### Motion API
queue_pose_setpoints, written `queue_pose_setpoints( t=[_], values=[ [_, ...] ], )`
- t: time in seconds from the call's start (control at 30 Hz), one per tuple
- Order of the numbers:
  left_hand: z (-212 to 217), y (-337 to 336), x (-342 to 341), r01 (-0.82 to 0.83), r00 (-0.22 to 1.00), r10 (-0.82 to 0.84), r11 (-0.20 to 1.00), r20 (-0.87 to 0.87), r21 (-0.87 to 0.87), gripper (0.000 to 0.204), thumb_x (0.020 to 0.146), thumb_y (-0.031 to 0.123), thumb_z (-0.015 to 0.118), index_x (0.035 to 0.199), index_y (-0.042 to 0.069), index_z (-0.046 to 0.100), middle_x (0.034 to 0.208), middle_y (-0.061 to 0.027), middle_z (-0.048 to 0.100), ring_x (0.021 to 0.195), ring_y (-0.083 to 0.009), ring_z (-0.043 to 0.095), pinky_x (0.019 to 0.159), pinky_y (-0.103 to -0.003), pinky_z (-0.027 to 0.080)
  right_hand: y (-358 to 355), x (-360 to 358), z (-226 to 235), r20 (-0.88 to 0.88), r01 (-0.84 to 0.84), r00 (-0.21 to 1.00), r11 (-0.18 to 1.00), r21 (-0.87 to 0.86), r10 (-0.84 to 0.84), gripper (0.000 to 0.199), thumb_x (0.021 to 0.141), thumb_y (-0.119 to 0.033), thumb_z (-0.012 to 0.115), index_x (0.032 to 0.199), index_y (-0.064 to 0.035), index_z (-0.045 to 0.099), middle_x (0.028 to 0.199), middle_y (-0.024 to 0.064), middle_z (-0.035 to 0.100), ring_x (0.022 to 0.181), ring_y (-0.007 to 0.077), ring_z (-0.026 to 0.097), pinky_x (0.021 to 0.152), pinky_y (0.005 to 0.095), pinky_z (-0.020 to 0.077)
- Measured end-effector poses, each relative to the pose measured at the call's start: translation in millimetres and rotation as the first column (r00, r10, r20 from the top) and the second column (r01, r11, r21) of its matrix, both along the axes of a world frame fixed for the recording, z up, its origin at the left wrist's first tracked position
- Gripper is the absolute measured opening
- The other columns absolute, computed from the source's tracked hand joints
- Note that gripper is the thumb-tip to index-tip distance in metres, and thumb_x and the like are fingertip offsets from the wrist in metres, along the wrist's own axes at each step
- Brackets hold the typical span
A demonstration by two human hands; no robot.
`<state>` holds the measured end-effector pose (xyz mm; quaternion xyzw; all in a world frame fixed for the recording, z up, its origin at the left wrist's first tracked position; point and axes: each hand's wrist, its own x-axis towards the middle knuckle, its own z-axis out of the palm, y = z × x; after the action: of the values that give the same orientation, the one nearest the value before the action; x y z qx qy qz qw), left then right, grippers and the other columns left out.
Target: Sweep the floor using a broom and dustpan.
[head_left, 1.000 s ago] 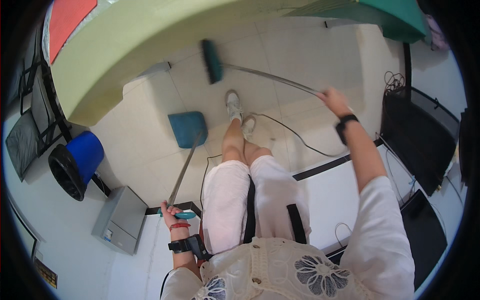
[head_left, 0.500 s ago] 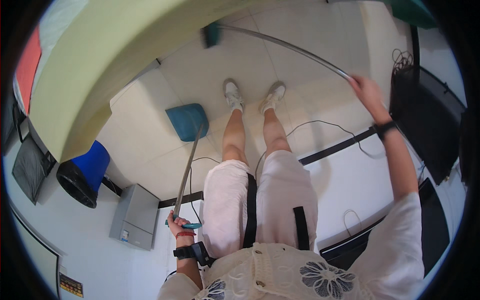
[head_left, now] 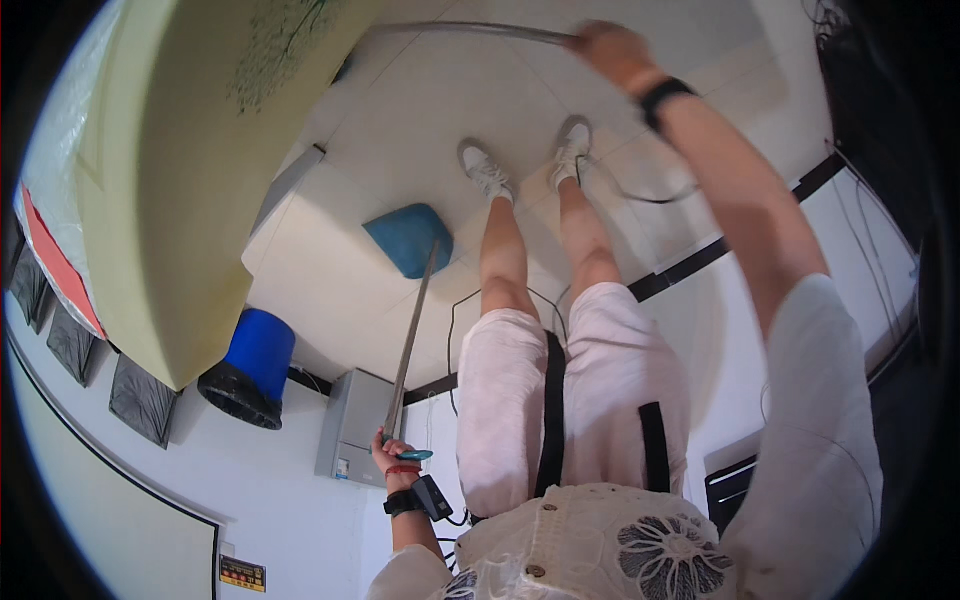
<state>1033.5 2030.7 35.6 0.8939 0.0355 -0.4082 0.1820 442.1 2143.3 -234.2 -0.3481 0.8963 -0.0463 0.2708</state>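
Note:
My left hand (head_left: 391, 456), low at the left, is closed around the top of the long metal handle of a blue-green dustpan (head_left: 402, 238). The dustpan's scoop is down at the pale tiled floor, left of my feet. My right hand (head_left: 618, 56) reaches far forward, its fingers wrapped round the metal pole of a broom (head_left: 480, 28). That pole runs left toward the yellow-green panel; the broom's head is hidden from sight. Motion slightly blurs the right hand.
A large yellow-green tabletop or panel (head_left: 190, 200) fills the upper left. A blue bin (head_left: 262, 350) with a black liner and a grey cabinet (head_left: 352, 420) stand at the left wall. Thin cables (head_left: 640, 198) lie around my feet. Dark equipment (head_left: 885, 120) is at the right.
My right hand has swung forward and left with the broom, whose green head has gone out of sight. My left hand still holds the dustpan; the view has shifted.

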Motion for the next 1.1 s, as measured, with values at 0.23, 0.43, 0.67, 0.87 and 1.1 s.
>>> queue_pose_setpoints(
  t=[0.23, 0.43, 0.67, 0.87, 1.1],
  values=[
    [-15, 8, -5, 0.213, 0.973, -0.219, 0.973, 0.070, 0.085, 0.010, 0.074, 0.029, 0.054, 0.080, 0.021, 0.050, 0.044, 0.0086, 0.027, 0.035, -0.0041, 0.025, 0.032, -0.017, 0.024, 251, -86, 139, -0.150, 0.321, 0.945, 0.910, 0.262, -0.290, 0.037, 0.081, -0.040, 0.045, 0.089, -0.0075, 0.060, 0.074, 0.0163, 0.059, 0.072, 0.0332, 0.056, 0.063, 0.0391, 0.0438],
    [-7, 0, 16, 0.224, 0.964, -0.235, 0.970, 0.123, 0.098, 0.012, 0.073, 0.031, 0.051, 0.082, 0.024, 0.051, 0.047, 0.0083, 0.025, 0.036, -0.0044, 0.026, 0.033, -0.017, 0.025, 192, -8, 152, 0.049, 0.255, 0.964, 0.962, 0.099, -0.261, 0.033, 0.082, -0.032, 0.043, 0.074, -0.0030, 0.057, 0.065, 0.0201, 0.054, 0.064, 0.0350, 0.054, 0.056, 0.0413, 0.0416],
    [-7, 5, -41, 0.224, 0.972, -0.232, 0.966, 0.049, 0.127, 0.030, 0.071, 0.029, 0.057, 0.051, 0.020, 0.036, 0.041, 0.0088, 0.029, 0.033, -0.0055, 0.029, 0.033, -0.018, 0.027, -1, 73, 70, 0.073, -0.152, 0.983, 0.973, -0.175, 0.167, 0.015, 0.069, -0.011, 0.051, 0.078, -0.0095, 0.063, 0.081, 0.0101, 0.062, 0.076, 0.0241, 0.061, 0.058, 0.0341, 0.0483],
    [-2, 5, -72, 0.184, 0.979, -0.184, 0.983, -0.082, -0.009, 0.024, 0.072, 0.026, 0.057, 0.058, 0.017, 0.040, 0.043, 0.0087, 0.030, 0.035, -0.0039, 0.030, 0.034, -0.017, 0.029, 30, 16, 48, 0.121, 0.094, 0.988, 0.995, 0.039, -0.098, 0.014, 0.075, -0.013, 0.049, 0.076, -0.0062, 0.061, 0.080, 0.0128, 0.060, 0.075, 0.0273, 0.059, 0.057, 0.0360, 0.0461],
    [3, 24, -100, 0.495, 0.856, -0.498, 0.867, 0.142, 0.053, 0.029, 0.071, 0.031, 0.057, 0.057, 0.016, 0.037, 0.043, 0.0067, 0.027, 0.035, -0.0071, 0.029, 0.034, -0.020, 0.027, 346, -88, 124, -0.076, 0.541, 0.839, 0.807, 0.237, -0.539, 0.036, 0.070, -0.042, 0.058, 0.082, -0.0081, 0.064, 0.078, 0.0116, 0.061, 0.076, 0.0265, 0.057, 0.067, 0.0357, 0.0441]
  ],
)
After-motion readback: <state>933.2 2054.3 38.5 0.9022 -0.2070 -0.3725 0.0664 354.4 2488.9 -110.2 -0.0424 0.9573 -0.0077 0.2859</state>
